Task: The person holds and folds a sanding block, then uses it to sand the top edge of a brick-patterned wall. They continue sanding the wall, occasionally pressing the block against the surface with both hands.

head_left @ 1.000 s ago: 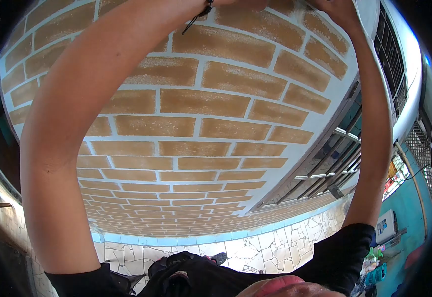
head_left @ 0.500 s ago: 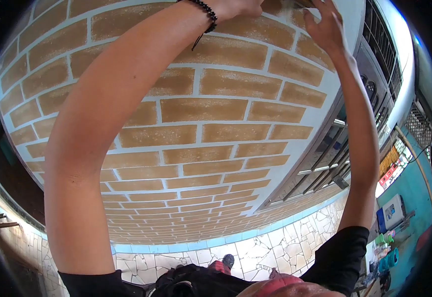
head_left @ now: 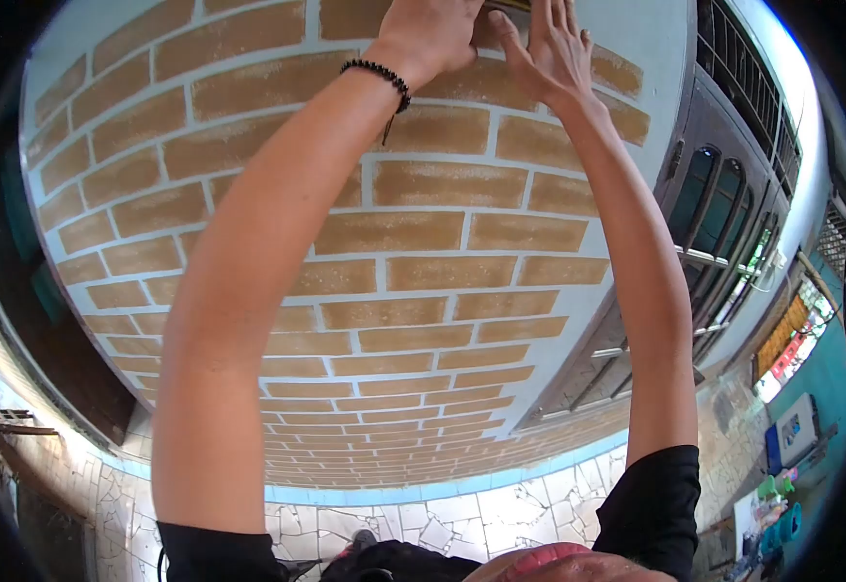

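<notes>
My left hand (head_left: 432, 37), above a black beaded bracelet (head_left: 381, 76), is raised to the brick-patterned wall (head_left: 418, 184) at the top of the view. Its fingers are partly cut off by the frame edge, so its grip is hidden. Beside it on the right, my right hand (head_left: 554, 56) lies against the wall with its fingers stretched upward and thumb apart. Between the two hands, the lower edge of a dark and yellowish thing (head_left: 510, 5) shows at the frame's top; most of it is out of view.
A barred door (head_left: 723, 204) stands right of the wall, and a dark doorway (head_left: 49, 320) is at the left. Below lies a floor of broken white tile (head_left: 500, 509). A white and blue box (head_left: 796, 432) and green items (head_left: 777, 485) are at the lower right.
Both hands have moved left in the view and come closer together. The right hand's fingers now point up more. The view has shifted, showing more of the barred door.
</notes>
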`<state>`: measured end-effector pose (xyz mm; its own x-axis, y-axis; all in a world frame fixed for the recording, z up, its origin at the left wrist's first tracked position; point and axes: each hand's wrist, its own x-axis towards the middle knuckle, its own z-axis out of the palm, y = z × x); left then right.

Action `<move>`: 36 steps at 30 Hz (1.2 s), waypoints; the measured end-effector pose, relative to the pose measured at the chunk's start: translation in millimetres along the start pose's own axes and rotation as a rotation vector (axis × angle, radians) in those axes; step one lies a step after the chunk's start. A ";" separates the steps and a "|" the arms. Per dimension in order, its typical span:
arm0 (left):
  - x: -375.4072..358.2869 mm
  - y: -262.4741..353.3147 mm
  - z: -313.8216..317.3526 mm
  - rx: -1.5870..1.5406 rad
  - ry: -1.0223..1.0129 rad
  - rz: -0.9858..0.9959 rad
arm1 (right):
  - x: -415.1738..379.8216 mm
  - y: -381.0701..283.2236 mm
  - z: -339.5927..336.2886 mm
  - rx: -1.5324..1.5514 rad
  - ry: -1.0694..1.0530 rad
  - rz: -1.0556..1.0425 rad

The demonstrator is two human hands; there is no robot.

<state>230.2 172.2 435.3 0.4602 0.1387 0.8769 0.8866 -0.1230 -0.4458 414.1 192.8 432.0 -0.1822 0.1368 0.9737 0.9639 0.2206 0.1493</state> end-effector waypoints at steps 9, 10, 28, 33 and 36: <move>3.0 15.3 5.9 0.029 -0.030 -0.040 | -4.8 -15.7 -23.9 0.025 -0.125 0.067; 1.5 16.5 8.1 0.020 -0.029 -0.034 | -0.7 -14.8 -24.9 -0.009 -0.167 0.068; 6.9 20.3 1.7 0.002 -0.107 -0.104 | 0.8 -12.3 -15.1 0.008 -0.108 -0.017; 8.2 20.1 17.4 -0.014 -0.010 -0.113 | 5.8 -6.9 -15.0 -0.055 -0.130 -0.086; 6.1 20.0 21.7 -0.042 0.018 -0.108 | 2.6 -8.7 -9.9 -0.027 -0.120 -0.068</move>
<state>251.7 191.8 427.8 0.3608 0.1359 0.9227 0.9281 -0.1494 -0.3409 407.1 181.7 434.9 -0.2680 0.2376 0.9337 0.9530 0.2077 0.2207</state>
